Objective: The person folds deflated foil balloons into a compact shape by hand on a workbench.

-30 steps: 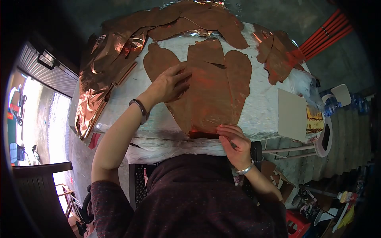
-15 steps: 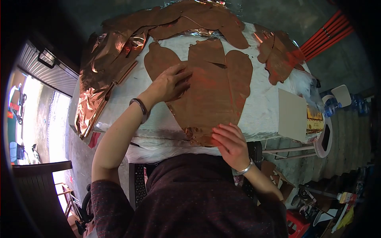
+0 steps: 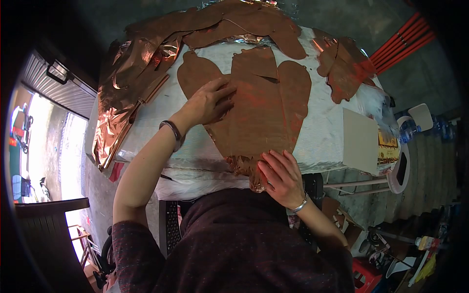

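A flat, brown-copper foil balloon (image 3: 259,112) with rounded side lobes lies spread on the white-covered table in front of me. My left hand (image 3: 210,101) rests on its left side, the fingers slightly bent and apart from the thumb. At the near end, my right hand (image 3: 281,177) lies with stretched fingers on the foil, beside a crinkled, shiny narrow tail that hangs over the table edge. Part of that tail is hidden under the right hand. A dark bangle is on my left wrist and a silver one on my right.
More flat foil balloons (image 3: 244,24) lie across the far side. Shiny copper foil (image 3: 122,97) heaps at the left, and another foil piece (image 3: 344,73) sits at the right. A white card (image 3: 360,140) lies near the right edge. Red poles (image 3: 403,44) stand beyond.
My right hand has moved slightly towards me and left. The foil's narrow tail now shows below the table edge. My left hand has stayed in place.
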The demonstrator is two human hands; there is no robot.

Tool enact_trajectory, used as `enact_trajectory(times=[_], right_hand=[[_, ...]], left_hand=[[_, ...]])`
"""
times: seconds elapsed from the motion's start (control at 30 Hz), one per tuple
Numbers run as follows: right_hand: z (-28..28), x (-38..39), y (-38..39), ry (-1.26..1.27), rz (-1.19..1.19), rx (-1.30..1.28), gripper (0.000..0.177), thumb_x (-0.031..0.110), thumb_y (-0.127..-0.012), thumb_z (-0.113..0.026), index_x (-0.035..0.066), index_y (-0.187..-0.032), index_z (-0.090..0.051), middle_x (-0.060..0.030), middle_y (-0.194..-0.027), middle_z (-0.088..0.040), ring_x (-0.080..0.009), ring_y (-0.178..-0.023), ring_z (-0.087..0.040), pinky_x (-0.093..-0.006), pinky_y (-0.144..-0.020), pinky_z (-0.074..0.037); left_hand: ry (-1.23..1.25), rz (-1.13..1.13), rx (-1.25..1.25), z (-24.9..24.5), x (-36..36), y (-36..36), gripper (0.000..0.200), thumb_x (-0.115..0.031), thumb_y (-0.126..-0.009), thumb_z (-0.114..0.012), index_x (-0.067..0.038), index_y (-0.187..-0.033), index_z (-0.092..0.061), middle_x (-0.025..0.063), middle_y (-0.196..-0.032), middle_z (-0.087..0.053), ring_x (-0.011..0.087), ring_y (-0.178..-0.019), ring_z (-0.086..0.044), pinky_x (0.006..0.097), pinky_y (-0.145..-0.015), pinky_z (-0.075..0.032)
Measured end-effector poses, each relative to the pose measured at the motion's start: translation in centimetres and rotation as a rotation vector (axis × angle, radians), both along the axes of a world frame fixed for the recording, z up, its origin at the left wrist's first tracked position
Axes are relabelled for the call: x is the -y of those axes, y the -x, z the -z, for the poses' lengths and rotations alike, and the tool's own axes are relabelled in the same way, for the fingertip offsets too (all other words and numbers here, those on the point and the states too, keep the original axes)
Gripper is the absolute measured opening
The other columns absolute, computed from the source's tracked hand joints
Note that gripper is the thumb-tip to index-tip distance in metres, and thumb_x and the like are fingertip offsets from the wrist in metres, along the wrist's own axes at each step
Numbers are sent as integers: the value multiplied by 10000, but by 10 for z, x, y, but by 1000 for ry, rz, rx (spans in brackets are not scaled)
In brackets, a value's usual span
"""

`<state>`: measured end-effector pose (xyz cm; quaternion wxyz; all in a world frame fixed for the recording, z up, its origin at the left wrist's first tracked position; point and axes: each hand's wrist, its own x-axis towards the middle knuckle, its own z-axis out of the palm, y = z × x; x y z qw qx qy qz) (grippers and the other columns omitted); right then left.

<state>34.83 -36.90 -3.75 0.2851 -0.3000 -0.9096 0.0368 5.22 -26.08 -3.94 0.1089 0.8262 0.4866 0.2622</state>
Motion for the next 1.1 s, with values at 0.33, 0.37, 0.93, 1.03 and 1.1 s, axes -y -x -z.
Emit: enact_trajectory(times=[0.33,0.37,0.93,1.03,1.1], right_hand=[[5,-6,2,-67,-12,-91,320,21,-723,-705,62,-1040,-682,-78,-1148,-647,-255,-1104,-596,-447,-978,-433],[2,-6,3,-41,1,-106,292,24,-733,-706,62,-1022,-689,-74,-1127,-657,-253,-1092,-605,-444,-972,-438],[6,-7,-8,-55,-49,-79,302,42,-721,-677,69,-1022,-688,-63,-1137,-649,-255,-1093,-594,-465,-988,-434],[5,-8,-8,-56,-34,-61,262,73,-741,-736,87,-999,-696,-64,-1104,-668,-256,-1083,-609,-442,-972,-445],[6,-9,-8,-39,-56,-73,308,35,-720,-672,71,-1026,-688,-66,-1155,-638,-256,-1101,-588,-456,-989,-436]], left_hand=[[-84,2,6,6,-1,0,410,-231,-862,-632,-78,-1236,-560,176,-1263,-496,360,-1130,-519,418,-943,-448],[-176,3,15,7,-2,-1,390,-217,-839,-652,-67,-1192,-581,168,-1188,-531,344,-1062,-551,415,-904,-465],[-76,1,-6,9,-15,8,407,-278,-882,-608,-82,-1237,-573,183,-1250,-507,353,-1134,-527,414,-952,-447],[-44,-3,-14,8,-15,9,410,-296,-891,-595,-92,-1246,-572,184,-1291,-487,354,-1174,-505,412,-980,-432],[-29,-2,-11,9,-15,9,407,-302,-895,-589,-98,-1248,-573,183,-1305,-479,353,-1189,-496,412,-990,-425]])
